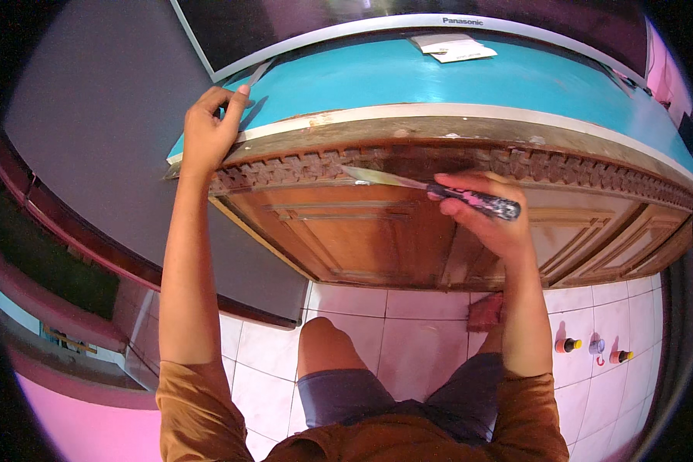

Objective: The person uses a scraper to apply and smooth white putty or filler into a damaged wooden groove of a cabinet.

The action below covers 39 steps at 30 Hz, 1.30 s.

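My right hand [489, 212] is closed round the dark, pink-and-white-speckled handle of a knife [393, 180]. Its blade points left, in front of the carved trim [308, 167] of a brown wooden cabinet [369, 239]; whether it touches the wood I cannot tell. At the left end of the cabinet, my left hand [212, 131] rests by the edge of the turquoise top [346, 81], thumb apart from the bent fingers. A narrow pale strip [259, 75] lies just beyond the thumb tip; I cannot tell whether it belongs to the television's stand.
A television [408, 31] stands on the turquoise top, with papers [454, 48] before it. A dark grey panel [92, 138] rises at left. On the tiled floor [423, 339] are small yellow-capped bottles [568, 345], a clear container [597, 346] and a reddish cloth [485, 312].
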Motion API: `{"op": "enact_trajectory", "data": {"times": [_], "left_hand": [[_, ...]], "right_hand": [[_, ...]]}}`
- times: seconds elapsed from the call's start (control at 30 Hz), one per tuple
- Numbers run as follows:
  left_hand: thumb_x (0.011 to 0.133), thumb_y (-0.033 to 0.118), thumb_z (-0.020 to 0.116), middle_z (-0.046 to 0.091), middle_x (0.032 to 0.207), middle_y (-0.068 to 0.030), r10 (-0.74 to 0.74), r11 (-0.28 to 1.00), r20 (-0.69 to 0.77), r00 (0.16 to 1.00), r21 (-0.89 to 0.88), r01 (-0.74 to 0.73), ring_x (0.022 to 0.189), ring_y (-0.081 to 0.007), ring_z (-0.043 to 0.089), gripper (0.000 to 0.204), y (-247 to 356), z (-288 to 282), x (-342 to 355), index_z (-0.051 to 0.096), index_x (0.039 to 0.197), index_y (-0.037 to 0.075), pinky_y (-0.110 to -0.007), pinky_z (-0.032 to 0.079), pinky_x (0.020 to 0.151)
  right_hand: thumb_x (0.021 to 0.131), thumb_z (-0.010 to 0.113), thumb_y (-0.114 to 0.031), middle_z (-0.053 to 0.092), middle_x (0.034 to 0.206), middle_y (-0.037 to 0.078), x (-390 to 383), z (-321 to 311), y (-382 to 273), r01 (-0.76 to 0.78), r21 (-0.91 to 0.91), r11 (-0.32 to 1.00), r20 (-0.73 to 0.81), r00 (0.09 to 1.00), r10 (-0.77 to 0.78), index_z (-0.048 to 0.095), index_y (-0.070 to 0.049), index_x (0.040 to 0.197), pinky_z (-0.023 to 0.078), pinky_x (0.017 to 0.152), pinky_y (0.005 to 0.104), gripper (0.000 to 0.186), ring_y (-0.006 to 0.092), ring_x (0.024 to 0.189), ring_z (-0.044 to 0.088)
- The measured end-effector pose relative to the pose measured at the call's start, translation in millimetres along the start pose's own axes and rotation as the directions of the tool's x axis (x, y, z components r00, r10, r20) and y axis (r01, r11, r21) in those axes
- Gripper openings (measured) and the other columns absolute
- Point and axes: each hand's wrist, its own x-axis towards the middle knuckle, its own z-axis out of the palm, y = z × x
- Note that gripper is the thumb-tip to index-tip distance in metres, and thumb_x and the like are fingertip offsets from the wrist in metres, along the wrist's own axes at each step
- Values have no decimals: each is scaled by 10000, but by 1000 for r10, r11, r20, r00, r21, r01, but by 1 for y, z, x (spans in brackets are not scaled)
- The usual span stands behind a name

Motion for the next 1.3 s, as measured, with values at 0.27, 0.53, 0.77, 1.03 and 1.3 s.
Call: {"op": "enact_trajectory", "data": {"times": [0.27,0.53,0.77,1.03,1.3], "left_hand": [[914,408,615,649,813,-117,-41,999,1,999,-3,41,753,-210,586,431,2,-3,-1,729,834,0,-324,435,686],[912,437,614,650,805,-115,-7,1000,6,1000,-3,7,725,-203,568,465,-1,-1,0,724,837,-8,-331,426,662],[918,397,624,645,793,-112,-46,999,6,999,-7,46,733,-198,555,421,-5,-4,0,729,838,-3,-325,423,664],[910,432,619,655,823,-115,-13,1000,11,1000,-24,13,736,-210,575,452,-7,-1,1,731,846,-1,-330,428,667],[908,421,626,650,821,-118,-26,1000,17,1000,17,25,747,-220,582,438,-3,-1,1,726,847,-1,-340,434,677]], "right_hand": [[770,797,-80,736,965,88,2,-11,-3,-40,-83,996,5,999,40,720,-58,1113,523,779,291,352,159,877,679],[747,810,-92,731,926,92,8,-9,-11,100,-129,987,37,995,-95,741,-69,1070,520,741,274,332,177,821,683],[726,827,-134,724,900,101,14,0,-16,151,-162,975,55,988,-144,747,-74,1049,524,717,290,338,196,780,682],[760,792,-96,733,909,100,5,-18,-14,75,-225,971,10,997,-75,730,-34,1055,521,732,280,308,184,795,686],[779,788,-94,735,924,92,7,0,-10,52,-86,995,12,999,-51,728,-57,1077,519,764,282,306,183,828,681]]}}
